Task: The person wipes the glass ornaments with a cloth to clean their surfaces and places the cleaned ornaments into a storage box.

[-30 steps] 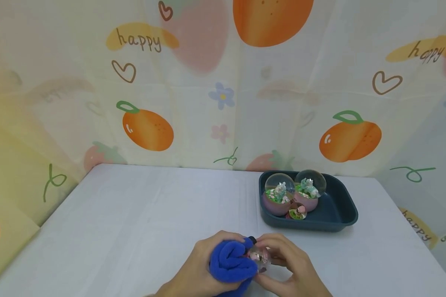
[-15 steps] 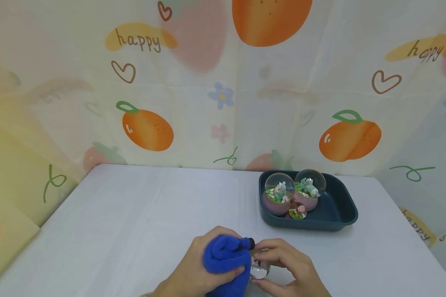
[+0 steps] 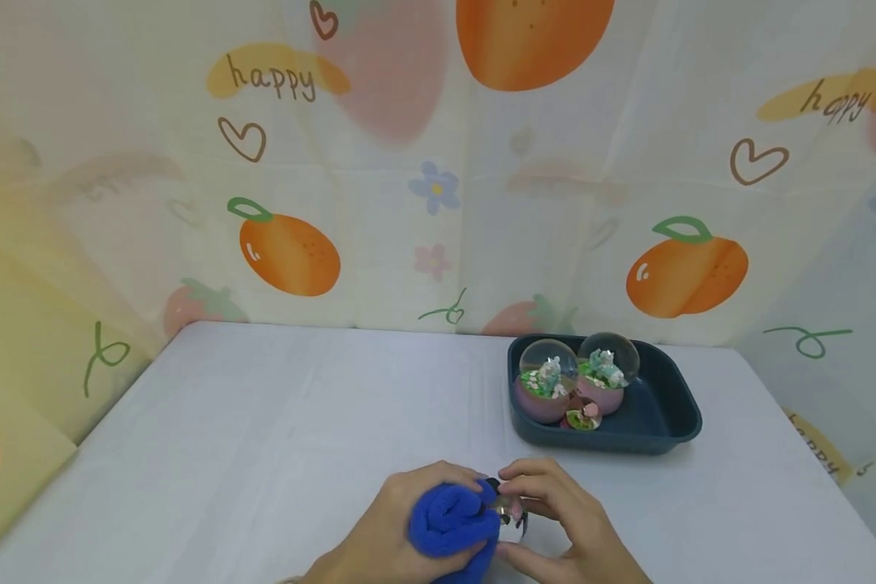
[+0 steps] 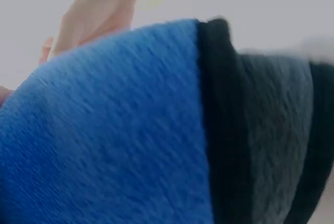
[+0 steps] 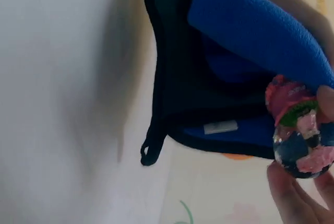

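Observation:
At the front of the table, my left hand (image 3: 387, 523) grips a folded blue towel (image 3: 448, 519) with dark edging. My right hand (image 3: 569, 515) pinches a small snow globe (image 3: 513, 517) between fingertips and thumb, and the towel lies against it. In the right wrist view the snow globe (image 5: 302, 130) shows a pink base, a green ring and a pink figure inside clear glass. The towel (image 5: 261, 25) hangs beside it with a dark loop and a white label. Blue cloth (image 4: 125, 125) fills most of the left wrist view, with my right hand (image 4: 99, 10) behind it.
A dark blue tray (image 3: 657, 405) stands at the back right of the white table (image 3: 263, 422). In it sit two larger snow globes (image 3: 545, 389) on purple-pink bases, with a smaller one (image 3: 584, 414) in front. A printed cloth (image 3: 380, 203) hangs behind the table.
Both hands shift slightly while the small snow globe turns in the right fingers. The towel moved a little left, then back to the right against the globe. The tray stays put.

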Tool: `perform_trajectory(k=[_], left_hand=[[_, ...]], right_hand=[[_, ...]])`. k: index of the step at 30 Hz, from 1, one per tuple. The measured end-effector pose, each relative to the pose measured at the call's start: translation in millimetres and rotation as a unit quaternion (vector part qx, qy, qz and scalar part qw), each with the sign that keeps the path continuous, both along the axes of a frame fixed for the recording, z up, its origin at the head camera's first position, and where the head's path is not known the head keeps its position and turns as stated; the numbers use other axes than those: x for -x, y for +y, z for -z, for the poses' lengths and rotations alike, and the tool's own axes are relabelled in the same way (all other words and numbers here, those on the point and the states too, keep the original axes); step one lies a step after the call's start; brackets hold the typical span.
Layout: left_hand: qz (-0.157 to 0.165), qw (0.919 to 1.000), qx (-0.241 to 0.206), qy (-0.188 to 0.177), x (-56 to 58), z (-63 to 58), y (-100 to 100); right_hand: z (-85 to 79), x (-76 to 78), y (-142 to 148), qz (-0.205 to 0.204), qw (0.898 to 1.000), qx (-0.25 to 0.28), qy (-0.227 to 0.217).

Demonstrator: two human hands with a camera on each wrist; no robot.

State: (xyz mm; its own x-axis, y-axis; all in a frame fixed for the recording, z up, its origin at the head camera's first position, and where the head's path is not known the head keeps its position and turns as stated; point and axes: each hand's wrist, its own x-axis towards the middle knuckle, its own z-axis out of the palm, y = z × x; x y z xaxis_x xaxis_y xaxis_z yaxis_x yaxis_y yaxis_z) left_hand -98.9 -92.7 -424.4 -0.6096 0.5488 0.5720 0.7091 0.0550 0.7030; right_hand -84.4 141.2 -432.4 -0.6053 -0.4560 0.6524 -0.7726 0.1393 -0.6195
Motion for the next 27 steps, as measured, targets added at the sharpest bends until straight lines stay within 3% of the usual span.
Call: perform_trajectory(k=[3,6,10,15,18,21,25,27], left_hand=[[-0.015,0.9996,-0.010,0.023,-0.6,-0.3,-0.3],[-0.025,0.9995,-0.021,0.001,-2.0,-2.2,-0.8],[-0.028,0.9956,-0.013,-0.088,-2.9,-6.3,-2.1],[0.002,0.9760,0.025,-0.216,-0.6,-10.2,-4.3],[0.023,0.9669,0.038,-0.251,0.4,-9.1,-5.0],[0.029,0.9749,0.038,-0.217,0.7,-5.8,-4.9],[0.011,0.9918,0.028,-0.124,0.6,-1.6,-2.5],[-0.001,0.9966,0.027,-0.078,0.4,-0.6,-1.3]], right_hand=[[-2.2,-2.4,-0.9,0.001,0.999,-0.006,-0.042],[-2.4,-3.2,-1.7,-0.016,0.998,0.008,-0.061],[0.3,-2.3,-1.7,-0.021,0.999,0.020,-0.013],[4.8,0.3,-0.3,-0.004,0.998,0.028,0.060],[6.0,0.9,0.7,-0.001,0.996,0.030,0.078],[4.6,1.4,1.3,0.010,0.997,0.016,0.080],[0.3,0.2,1.8,0.020,1.000,-0.004,0.013],[-0.7,-0.5,1.7,0.013,1.000,0.000,-0.017]])
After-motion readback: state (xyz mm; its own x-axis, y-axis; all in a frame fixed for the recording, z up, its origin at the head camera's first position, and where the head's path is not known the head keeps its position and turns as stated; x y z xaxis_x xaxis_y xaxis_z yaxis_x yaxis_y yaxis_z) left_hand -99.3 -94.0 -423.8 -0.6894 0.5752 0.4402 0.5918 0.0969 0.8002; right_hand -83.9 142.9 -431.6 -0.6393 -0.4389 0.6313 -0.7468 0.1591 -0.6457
